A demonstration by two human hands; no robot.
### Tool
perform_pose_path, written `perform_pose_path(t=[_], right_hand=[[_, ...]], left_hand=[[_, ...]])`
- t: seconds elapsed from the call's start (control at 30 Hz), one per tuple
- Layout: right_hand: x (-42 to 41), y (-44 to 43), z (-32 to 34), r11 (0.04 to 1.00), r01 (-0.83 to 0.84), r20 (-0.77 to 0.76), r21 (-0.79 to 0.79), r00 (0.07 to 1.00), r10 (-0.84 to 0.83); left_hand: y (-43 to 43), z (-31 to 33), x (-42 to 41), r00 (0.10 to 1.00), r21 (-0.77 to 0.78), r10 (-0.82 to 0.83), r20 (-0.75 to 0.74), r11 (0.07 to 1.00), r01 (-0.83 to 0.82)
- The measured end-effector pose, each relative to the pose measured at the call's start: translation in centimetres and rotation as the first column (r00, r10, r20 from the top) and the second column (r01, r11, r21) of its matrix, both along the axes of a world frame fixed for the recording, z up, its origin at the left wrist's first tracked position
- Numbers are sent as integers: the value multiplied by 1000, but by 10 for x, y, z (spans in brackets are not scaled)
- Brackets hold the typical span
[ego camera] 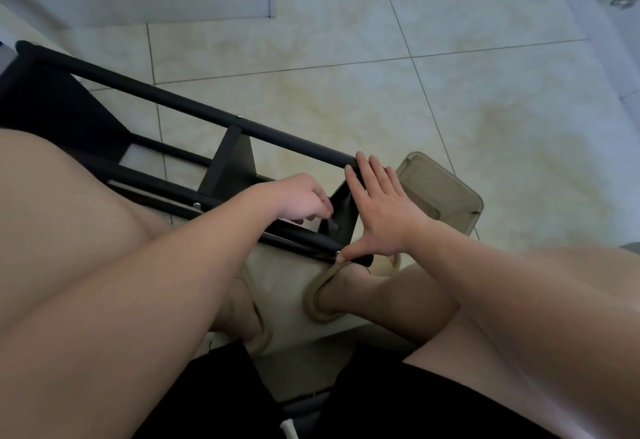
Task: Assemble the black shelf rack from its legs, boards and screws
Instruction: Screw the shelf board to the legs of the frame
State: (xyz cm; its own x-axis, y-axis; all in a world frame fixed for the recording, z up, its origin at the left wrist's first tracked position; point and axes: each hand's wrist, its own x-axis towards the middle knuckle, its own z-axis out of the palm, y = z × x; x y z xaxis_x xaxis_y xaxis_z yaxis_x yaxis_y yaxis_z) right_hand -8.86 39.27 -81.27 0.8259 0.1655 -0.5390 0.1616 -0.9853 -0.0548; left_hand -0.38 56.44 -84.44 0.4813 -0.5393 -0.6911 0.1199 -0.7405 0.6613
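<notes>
Black rack (194, 106) on its side, right hand (381, 217) splayed against it, left hand (301, 199) curled, grip unclear, beige stool (443, 189) behind.

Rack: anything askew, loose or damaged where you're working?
One thing: a screw on the near leg stands proud, seemingly not driven home. The rack lies on its side, the right hand pressing flat on its end; no damage shows.
</notes>
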Motion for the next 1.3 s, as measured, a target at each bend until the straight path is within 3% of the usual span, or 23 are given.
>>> perform_pose_path(t=[0.13, 0.47, 0.73, 1.0, 1.3], right_hand=[[0, 1, 1, 1000, 14, 13, 13, 1000, -15], [-2, 3, 3, 999, 29, 7, 25, 1000, -29], [-2, 3, 3, 999, 28, 15, 26, 999, -28], [-2, 4, 3, 999, 34, 16, 28, 999, -35], [-3, 3, 3, 999, 31, 23, 27, 999, -32]], left_hand=[[-7, -5, -6, 949, -62, 215, -231, 970, -235], [-19, -4, -16, 905, -96, 379, -194, 911, -402], [-16, -2, -14, 959, -56, 240, -148, 966, -251], [-16, 1, -12, 941, -56, 278, -191, 955, -293], [-16, 2, -13, 970, 3, 208, -126, 978, -210]])
